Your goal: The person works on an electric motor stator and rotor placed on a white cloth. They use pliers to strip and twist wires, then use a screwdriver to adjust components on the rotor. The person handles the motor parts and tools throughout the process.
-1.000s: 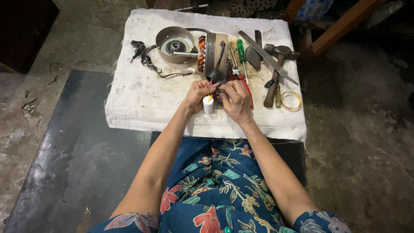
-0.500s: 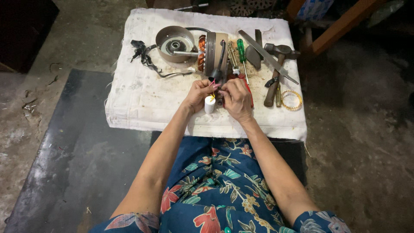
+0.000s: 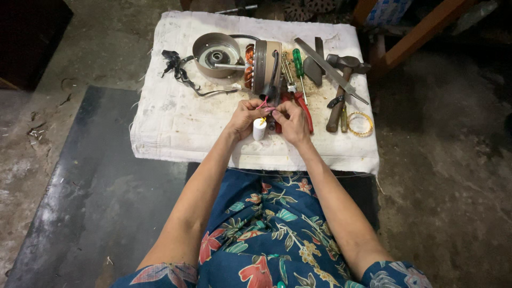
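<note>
Over the white cloth-covered table (image 3: 176,122), my left hand (image 3: 244,117) and my right hand (image 3: 292,121) meet, pinching thin red and pink wires (image 3: 265,106) between their fingertips. A small white cylindrical part (image 3: 259,129) hangs just below and between the hands. The wires lead up to a round motor body with copper windings (image 3: 262,66) standing on edge just beyond my fingers. Both hands are closed on the wires.
A round metal cover (image 3: 216,53) lies left of the motor, with a black cord (image 3: 178,72) beside it. To the right lie a green-handled screwdriver (image 3: 298,64), red-handled pliers (image 3: 303,104), a flat file (image 3: 330,69), a hammer (image 3: 341,88) and a yellow ring (image 3: 361,124). A dark mat (image 3: 96,186) covers the floor at left.
My hands have stayed at the same spot; the fingers have shifted slightly on the wires, and the white part sits a little lower between them.
</note>
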